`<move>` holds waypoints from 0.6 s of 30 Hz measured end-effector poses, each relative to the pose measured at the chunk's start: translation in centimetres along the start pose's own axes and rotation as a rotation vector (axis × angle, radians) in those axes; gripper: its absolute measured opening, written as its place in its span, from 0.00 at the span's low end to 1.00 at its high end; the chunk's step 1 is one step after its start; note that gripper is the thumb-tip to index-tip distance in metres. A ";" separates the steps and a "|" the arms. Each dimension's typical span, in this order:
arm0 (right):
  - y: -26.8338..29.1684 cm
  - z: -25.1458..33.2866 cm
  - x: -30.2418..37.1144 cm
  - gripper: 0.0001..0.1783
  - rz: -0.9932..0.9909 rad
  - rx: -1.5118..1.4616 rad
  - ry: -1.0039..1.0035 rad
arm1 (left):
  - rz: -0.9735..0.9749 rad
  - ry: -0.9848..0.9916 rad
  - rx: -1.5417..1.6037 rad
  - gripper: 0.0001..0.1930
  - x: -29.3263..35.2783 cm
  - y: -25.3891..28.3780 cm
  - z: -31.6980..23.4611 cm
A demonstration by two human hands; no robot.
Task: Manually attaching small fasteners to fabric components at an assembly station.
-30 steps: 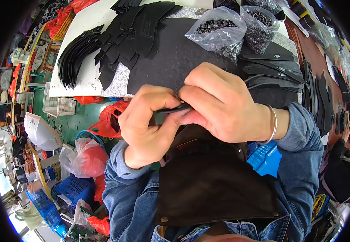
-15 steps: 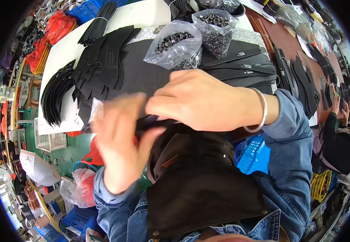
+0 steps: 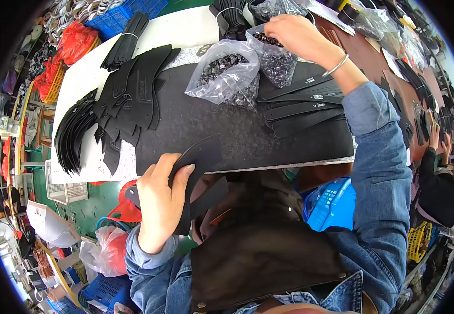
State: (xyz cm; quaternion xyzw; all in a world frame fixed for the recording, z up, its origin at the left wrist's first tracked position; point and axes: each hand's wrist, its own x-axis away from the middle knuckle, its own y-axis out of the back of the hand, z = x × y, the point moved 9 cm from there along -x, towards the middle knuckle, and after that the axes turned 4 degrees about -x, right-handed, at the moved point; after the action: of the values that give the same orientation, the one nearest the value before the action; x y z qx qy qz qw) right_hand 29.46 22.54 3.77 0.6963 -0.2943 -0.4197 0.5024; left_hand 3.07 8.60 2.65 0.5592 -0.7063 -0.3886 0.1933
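Note:
Curved black strap pieces [image 3: 204, 153] are gripped in my left hand [image 3: 160, 201], with the thumb pressed over them. They stick out past the near edge of the table, above my lap. My right hand [image 3: 301, 37] reaches to the back of the table, at the mouth of a clear plastic bag [image 3: 279, 68] filled with small dark shiny pieces. Its fingers are curled down together into the bag, and their tips are hidden. A second clear bag [image 3: 224, 76] of similar pieces stands to the left of it. To the right, flat black straps [image 3: 305, 107] lie fanned out.
A black mat [image 3: 195, 104] covers the middle of the white table [image 3: 70, 94]. Piled black cut pieces [image 3: 133, 89] and a fan of thin strips [image 3: 70, 131] lie at the left. A blue basket [image 3: 337, 204] sits below the table. Another person [image 3: 439, 193] works at the far right.
My hands were together over the black pieces. My right hand has moved up and away to the bag, while my left has kept the strap pieces.

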 end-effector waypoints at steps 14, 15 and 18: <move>0.4 -0.5 -0.2 0.10 0.086 -0.035 -0.118 | 0.004 -0.039 0.031 0.07 0.6 -0.8 -0.2; 0.7 -0.6 -0.3 0.11 0.080 0.011 -0.143 | 0.005 -0.045 0.032 0.07 0.6 -0.8 -0.3; 0.7 1.3 -0.2 0.10 0.016 -0.187 0.090 | 0.006 -0.051 0.045 0.08 0.5 -1.0 -0.4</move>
State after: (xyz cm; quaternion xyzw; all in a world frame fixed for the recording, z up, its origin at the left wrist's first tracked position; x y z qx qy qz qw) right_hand 28.18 21.88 4.34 0.6621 -0.2366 -0.4096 0.5813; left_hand 3.83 7.87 2.10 0.5511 -0.7214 -0.3862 0.1636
